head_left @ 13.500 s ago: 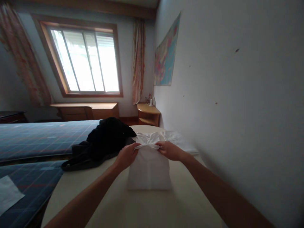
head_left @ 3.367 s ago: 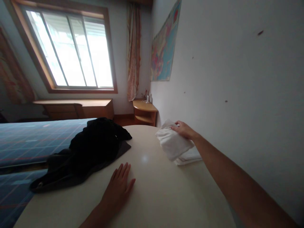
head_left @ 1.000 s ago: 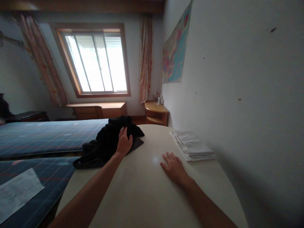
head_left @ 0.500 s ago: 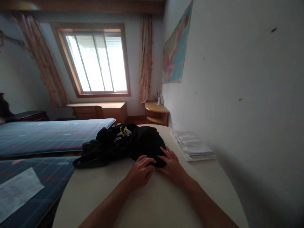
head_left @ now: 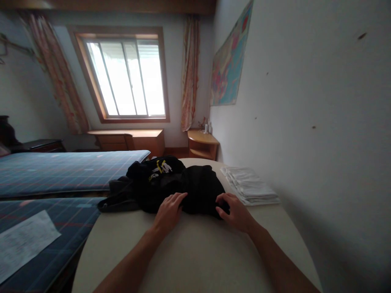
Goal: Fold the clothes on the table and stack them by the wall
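A black garment [head_left: 171,183] with a yellow and white print lies bunched on the round cream table [head_left: 195,260]. My left hand [head_left: 170,209] is closed on its near edge, fingers together on top and the thumb mostly hidden. My right hand [head_left: 233,209] pinches the garment's near right corner between curled fingers and thumb. Between my hands the cloth spreads in a dark, fairly smooth panel. The garment's left end trails toward the table's left side.
Folded white cloths [head_left: 249,186] are stacked at the table's right, near the wall [head_left: 336,162]. Plaid blue mattresses [head_left: 76,171] lie to the left, one with a printed paper sheet [head_left: 27,244] on it. A corner shelf [head_left: 203,138] stands beyond the table.
My hands have moved apart, the left one leftward and the right one rightward. The black cloth between them is spread wider, and its right part reaches further right. The view has shifted slightly.
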`<state>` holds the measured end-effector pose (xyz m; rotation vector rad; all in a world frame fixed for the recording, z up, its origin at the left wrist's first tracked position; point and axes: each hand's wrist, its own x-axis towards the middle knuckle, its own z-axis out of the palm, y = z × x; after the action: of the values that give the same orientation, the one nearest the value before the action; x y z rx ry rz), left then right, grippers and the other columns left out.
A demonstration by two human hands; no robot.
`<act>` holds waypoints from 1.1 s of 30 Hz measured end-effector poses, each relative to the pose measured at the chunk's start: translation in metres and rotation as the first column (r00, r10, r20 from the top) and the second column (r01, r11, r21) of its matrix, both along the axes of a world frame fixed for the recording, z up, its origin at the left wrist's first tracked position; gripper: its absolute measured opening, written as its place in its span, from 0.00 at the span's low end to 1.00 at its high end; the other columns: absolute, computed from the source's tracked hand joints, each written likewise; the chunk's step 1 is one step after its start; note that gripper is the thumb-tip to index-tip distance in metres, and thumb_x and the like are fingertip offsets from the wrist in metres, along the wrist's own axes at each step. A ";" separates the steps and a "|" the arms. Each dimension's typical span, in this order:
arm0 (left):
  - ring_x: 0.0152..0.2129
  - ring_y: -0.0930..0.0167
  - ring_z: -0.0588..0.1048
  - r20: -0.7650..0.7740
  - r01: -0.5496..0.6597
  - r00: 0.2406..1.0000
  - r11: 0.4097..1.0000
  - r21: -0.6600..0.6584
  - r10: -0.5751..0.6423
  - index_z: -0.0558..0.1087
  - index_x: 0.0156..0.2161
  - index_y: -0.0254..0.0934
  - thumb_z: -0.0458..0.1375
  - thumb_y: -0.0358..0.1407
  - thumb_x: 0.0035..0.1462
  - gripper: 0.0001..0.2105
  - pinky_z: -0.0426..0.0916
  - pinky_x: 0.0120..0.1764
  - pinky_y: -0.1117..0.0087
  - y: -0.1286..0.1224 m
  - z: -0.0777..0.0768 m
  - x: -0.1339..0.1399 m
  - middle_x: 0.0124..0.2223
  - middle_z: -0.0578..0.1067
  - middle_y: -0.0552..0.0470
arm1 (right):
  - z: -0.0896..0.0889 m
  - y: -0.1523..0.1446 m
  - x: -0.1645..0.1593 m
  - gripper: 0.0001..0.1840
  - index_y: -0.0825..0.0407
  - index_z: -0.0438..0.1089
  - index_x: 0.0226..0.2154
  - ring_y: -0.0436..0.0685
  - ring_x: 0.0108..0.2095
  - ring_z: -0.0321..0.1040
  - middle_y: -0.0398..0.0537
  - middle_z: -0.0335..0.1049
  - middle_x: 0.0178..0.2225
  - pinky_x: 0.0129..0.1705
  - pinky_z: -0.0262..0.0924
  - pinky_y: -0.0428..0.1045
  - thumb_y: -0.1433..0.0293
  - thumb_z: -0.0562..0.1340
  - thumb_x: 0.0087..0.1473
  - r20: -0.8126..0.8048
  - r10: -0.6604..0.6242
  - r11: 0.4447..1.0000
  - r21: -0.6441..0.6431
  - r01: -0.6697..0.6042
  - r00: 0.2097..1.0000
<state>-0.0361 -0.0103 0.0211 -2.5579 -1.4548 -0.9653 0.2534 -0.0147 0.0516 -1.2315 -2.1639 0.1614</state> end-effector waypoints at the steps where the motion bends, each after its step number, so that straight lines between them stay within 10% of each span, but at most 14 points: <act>1: 0.49 0.65 0.72 -0.051 0.100 0.994 0.995 0.018 -0.099 0.65 0.61 0.43 0.51 0.23 0.61 0.25 0.68 0.52 0.61 -0.005 0.003 0.007 0.55 0.74 0.49 | 0.002 -0.003 0.000 0.19 0.52 0.70 0.48 0.63 0.49 0.68 0.55 0.73 0.46 0.54 0.61 0.57 0.63 0.60 0.54 -0.004 0.047 0.998 0.030 -0.047 0.999; 5: 0.49 0.65 0.72 -0.257 0.396 0.890 0.918 0.030 -0.376 0.67 0.60 0.49 0.53 0.27 0.65 0.22 0.66 0.52 0.61 -0.025 0.017 0.030 0.53 0.76 0.52 | 0.005 -0.010 -0.007 0.41 0.49 0.58 0.64 0.70 0.69 0.40 0.56 0.49 0.68 0.67 0.41 0.65 0.57 0.65 0.51 0.128 0.103 0.987 0.109 -0.117 0.986; 8: 0.50 0.65 0.72 -0.254 0.455 0.861 0.891 -0.004 -0.441 0.66 0.60 0.48 0.54 0.30 0.65 0.20 0.66 0.53 0.61 -0.033 0.024 0.034 0.55 0.75 0.52 | 0.002 -0.007 -0.009 0.27 0.45 0.71 0.51 0.73 0.70 0.32 0.49 0.46 0.70 0.67 0.35 0.68 0.55 0.68 0.50 0.224 0.079 0.994 0.056 -0.094 0.971; 14: 0.59 0.59 0.64 0.037 0.199 0.979 0.979 0.046 -0.201 0.64 0.62 0.43 0.57 0.36 0.61 0.24 0.64 0.58 0.55 -0.032 0.029 0.024 0.64 0.66 0.45 | 0.004 -0.001 -0.001 0.15 0.48 0.68 0.28 0.67 0.62 0.58 0.48 0.76 0.45 0.66 0.39 0.65 0.56 0.65 0.56 0.153 0.088 0.992 0.077 -0.100 0.984; 20: 0.48 0.58 0.74 -0.010 0.031 0.999 0.987 -0.156 -0.033 0.66 0.61 0.40 0.58 0.40 0.60 0.23 0.69 0.51 0.55 -0.025 0.015 0.022 0.52 0.76 0.44 | 0.008 -0.001 0.004 0.23 0.50 0.68 0.31 0.57 0.27 0.68 0.45 0.68 0.24 0.34 0.61 0.52 0.48 0.55 0.61 -0.010 -0.151 0.989 -0.006 0.150 0.989; 24: 0.44 0.59 0.77 -0.016 0.066 0.997 0.959 -0.275 -0.073 0.72 0.52 0.40 0.58 0.41 0.60 0.17 0.70 0.47 0.61 -0.030 0.020 0.023 0.48 0.78 0.46 | 0.003 0.003 0.010 0.28 0.50 0.64 0.57 0.60 0.29 0.72 0.47 0.75 0.30 0.33 0.62 0.52 0.53 0.59 0.59 0.009 -0.220 0.965 -0.142 0.219 0.975; 29: 0.38 0.63 0.78 0.076 0.223 0.974 0.879 -0.420 -0.211 0.75 0.46 0.40 0.58 0.46 0.59 0.15 0.69 0.41 0.67 -0.039 0.042 0.018 0.41 0.80 0.50 | -0.002 0.011 0.021 0.16 0.51 0.74 0.41 0.65 0.47 0.70 0.55 0.75 0.43 0.50 0.63 0.58 0.63 0.55 0.57 0.038 -0.294 0.954 -0.052 0.296 0.955; 33: 0.38 0.65 0.77 0.156 0.278 0.959 0.877 -0.393 -0.235 0.77 0.42 0.39 0.58 0.46 0.60 0.13 0.68 0.42 0.69 -0.036 0.049 0.012 0.41 0.80 0.51 | -0.005 0.012 0.021 0.12 0.51 0.72 0.37 0.66 0.63 0.55 0.56 0.63 0.61 0.63 0.50 0.61 0.62 0.57 0.56 -0.006 -0.110 0.993 0.043 0.111 0.994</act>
<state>-0.0241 -0.0466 0.0698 -3.1160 -1.5094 -0.9114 0.2745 -0.0024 0.0463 -1.3212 -2.0788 0.0699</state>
